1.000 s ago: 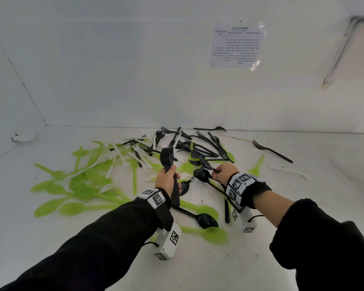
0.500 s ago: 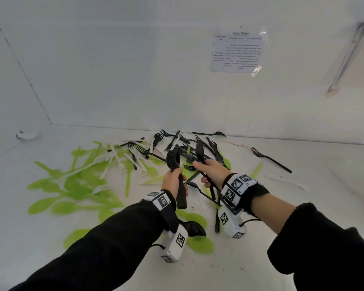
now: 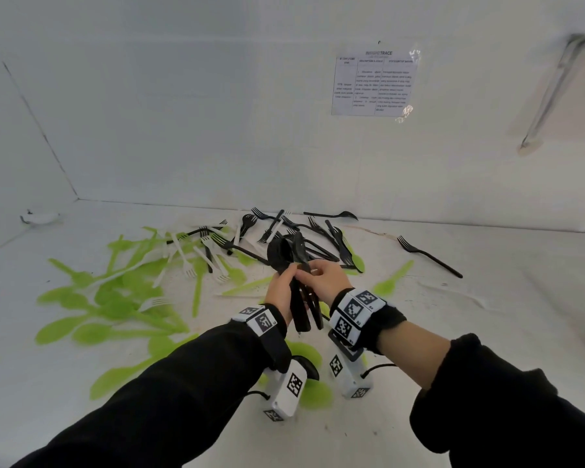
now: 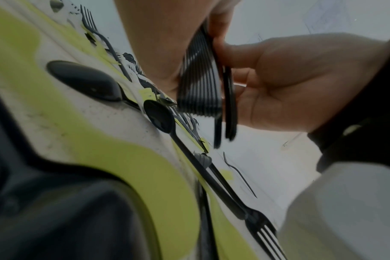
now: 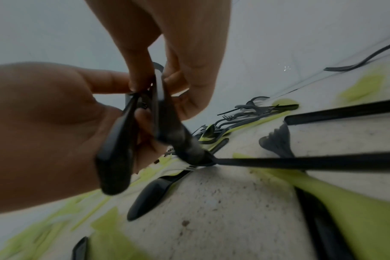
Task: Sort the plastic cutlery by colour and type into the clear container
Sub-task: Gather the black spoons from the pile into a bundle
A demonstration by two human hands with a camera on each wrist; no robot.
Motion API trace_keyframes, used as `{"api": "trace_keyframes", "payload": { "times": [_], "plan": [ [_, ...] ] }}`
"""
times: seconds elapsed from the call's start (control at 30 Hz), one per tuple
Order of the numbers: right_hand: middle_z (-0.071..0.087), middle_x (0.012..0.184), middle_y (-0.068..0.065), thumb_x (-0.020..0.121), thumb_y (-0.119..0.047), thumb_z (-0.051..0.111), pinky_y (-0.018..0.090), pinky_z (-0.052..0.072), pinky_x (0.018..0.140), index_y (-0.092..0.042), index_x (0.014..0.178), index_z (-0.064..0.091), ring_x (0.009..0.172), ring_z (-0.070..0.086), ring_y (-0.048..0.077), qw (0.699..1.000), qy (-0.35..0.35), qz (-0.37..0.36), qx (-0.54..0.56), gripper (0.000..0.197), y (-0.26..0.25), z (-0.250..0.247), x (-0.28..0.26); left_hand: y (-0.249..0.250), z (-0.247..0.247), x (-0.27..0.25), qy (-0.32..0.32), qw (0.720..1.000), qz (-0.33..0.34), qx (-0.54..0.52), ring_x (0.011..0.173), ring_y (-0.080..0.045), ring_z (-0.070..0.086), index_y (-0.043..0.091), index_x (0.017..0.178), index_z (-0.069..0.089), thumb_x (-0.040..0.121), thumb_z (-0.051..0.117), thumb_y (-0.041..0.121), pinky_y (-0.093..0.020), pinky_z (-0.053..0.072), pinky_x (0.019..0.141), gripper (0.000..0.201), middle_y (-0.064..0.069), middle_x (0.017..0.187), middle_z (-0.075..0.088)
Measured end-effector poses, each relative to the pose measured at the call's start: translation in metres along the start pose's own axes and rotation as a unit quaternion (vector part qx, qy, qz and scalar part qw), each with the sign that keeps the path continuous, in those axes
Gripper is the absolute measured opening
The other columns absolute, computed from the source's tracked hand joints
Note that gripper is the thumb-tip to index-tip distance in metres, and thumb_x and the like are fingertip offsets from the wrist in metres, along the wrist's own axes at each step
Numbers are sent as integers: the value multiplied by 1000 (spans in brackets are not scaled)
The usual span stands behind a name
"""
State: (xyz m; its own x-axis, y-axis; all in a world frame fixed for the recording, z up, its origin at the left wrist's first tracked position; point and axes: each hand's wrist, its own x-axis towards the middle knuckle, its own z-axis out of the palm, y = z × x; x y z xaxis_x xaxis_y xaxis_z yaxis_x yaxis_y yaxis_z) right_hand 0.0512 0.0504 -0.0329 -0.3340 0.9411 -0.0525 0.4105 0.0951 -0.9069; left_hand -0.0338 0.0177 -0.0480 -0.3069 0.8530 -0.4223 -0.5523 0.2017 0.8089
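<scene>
My left hand [image 3: 286, 282] grips an upright stack of black spoons [image 3: 277, 253], bowls up and handles hanging below the palm. My right hand [image 3: 313, 273] pinches another black spoon [image 3: 299, 244] and holds it against that stack. In the left wrist view the stacked handles [image 4: 198, 82] sit in my left hand [image 4: 158, 44], and the right hand [image 4: 289, 79] holds its spoon [image 4: 230, 105] beside them. In the right wrist view my right hand's fingers [image 5: 145, 73] pinch the spoon [image 5: 167, 126] next to the left hand [image 5: 44, 123]. No clear container is in view.
Green spoons [image 3: 115, 298] lie spread over the left of the white table [image 3: 487, 315], with white forks [image 3: 183, 255] among them. Black forks [image 3: 318, 231] are piled at the back, and one black fork [image 3: 426, 255] lies alone at the right. A black spoon [image 4: 85, 81] lies under my left wrist.
My right hand lifted a black spoon off the table and brought it left to the stack. Both hands have risen and now meet.
</scene>
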Motion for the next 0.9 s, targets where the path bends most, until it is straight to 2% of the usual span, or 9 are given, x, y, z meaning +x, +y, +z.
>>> {"api": "trace_keyframes", "payload": {
  "times": [0.13,0.23,0.3,0.37,0.47,0.57,0.67,0.77,0.9],
  "plan": [
    [66,99,17,96,-19,45,31,42,80,-2,105,65,95,60,27,996,-38,-29,-81,29,-6,6,0,2,-3,5,5,999,34,11,108,-33,56,-3,130,45,99,43,20,-45,44,99,39,-23,118,57],
    [63,100,20,97,-16,42,26,37,75,4,107,62,98,57,30,994,-22,-28,-104,30,-10,13,0,3,-7,7,-6,1000,29,-2,99,-31,59,-3,130,44,101,39,23,-42,49,87,40,-22,115,57],
    [64,97,10,92,-20,53,30,46,87,-5,118,60,100,59,26,997,14,-7,-75,31,-11,16,1,5,-11,6,-23,999,5,-22,92,-28,61,0,132,45,101,37,28,-38,51,78,42,-20,115,59],
    [62,84,-1,85,-23,63,33,52,85,-12,114,61,89,62,21,999,36,-4,-41,31,-12,18,0,6,-16,7,-44,998,-13,-37,92,-29,63,3,130,47,100,39,31,-39,52,75,42,-19,118,61],
    [62,87,2,87,-20,61,33,54,83,-15,108,65,86,62,21,997,-21,-35,-68,23,-18,18,-2,13,-25,9,-8,1000,18,5,74,-29,61,9,111,51,99,43,26,-34,54,56,22,-13,95,64],
    [56,85,-4,84,-17,62,22,42,73,-16,110,62,83,53,14,982,-72,-60,-161,26,-26,17,-7,23,-40,17,55,995,76,45,58,-25,56,7,104,48,97,49,22,-32,49,51,17,-10,79,57],
    [59,82,0,81,-19,68,21,39,60,-16,90,57,77,51,14,945,-163,-65,-277,15,-26,22,-17,31,-53,16,53,992,99,56,32,-15,48,12,85,44,97,48,19,-21,43,39,15,-5,70,51],
    [67,103,10,82,-32,70,26,48,71,-11,99,64,81,58,18,863,-290,-69,-408,28,-21,41,-31,37,-62,11,43,992,97,64,29,-12,45,14,80,42,98,47,22,-20,41,40,20,-3,69,51],
    [63,111,10,83,-29,66,30,47,80,-9,109,63,103,58,27,820,-245,-93,-509,33,-17,58,-34,40,-69,6,33,993,88,66,33,-14,46,13,81,45,97,49,22,-22,41,43,18,-3,69,51]
  ]
}}
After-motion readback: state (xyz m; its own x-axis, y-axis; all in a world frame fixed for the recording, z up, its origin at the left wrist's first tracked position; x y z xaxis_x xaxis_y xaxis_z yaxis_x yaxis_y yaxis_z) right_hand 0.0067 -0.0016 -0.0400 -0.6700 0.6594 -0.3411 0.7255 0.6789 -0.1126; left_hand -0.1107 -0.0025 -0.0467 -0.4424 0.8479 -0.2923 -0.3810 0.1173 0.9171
